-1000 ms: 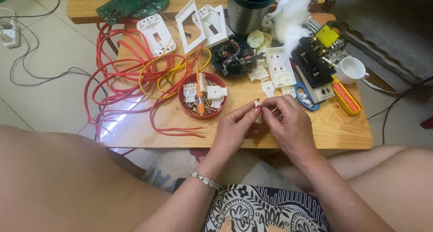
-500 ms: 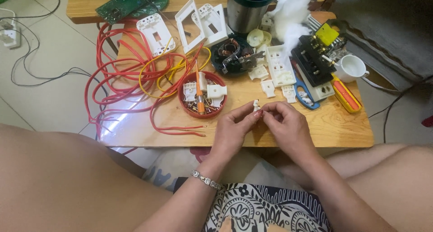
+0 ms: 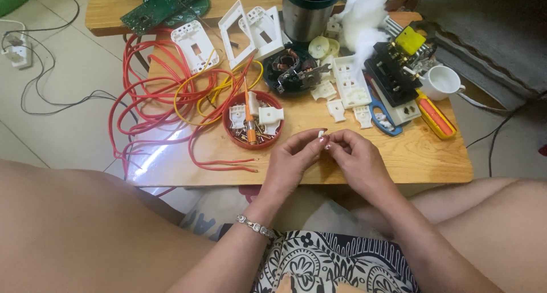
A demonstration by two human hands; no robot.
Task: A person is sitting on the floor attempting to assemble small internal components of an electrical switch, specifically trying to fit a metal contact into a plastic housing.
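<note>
My left hand (image 3: pixel 293 159) and my right hand (image 3: pixel 356 159) meet over the front of a low wooden table (image 3: pixel 421 162). Together their fingertips pinch a small white plastic part (image 3: pixel 322 137). Just left of my hands stands a round red tray (image 3: pixel 253 121) holding white plastic pieces, brass screws and an orange-handled screwdriver. A silver bracelet circles my left wrist.
Red and yellow wires (image 3: pixel 171 99) coil over the table's left side. Behind lie white switch plates (image 3: pixel 250 25), a motor coil (image 3: pixel 290 70), a metal cup (image 3: pixel 307 13), blue scissors (image 3: pixel 379 113), a yellow and orange tool (image 3: pixel 434 115), a white cup (image 3: pixel 441 82) and a green circuit board (image 3: pixel 165 5).
Both hands have stayed together over the table front, turning the small white part slightly between the fingertips. Nothing else on the table has moved.
</note>
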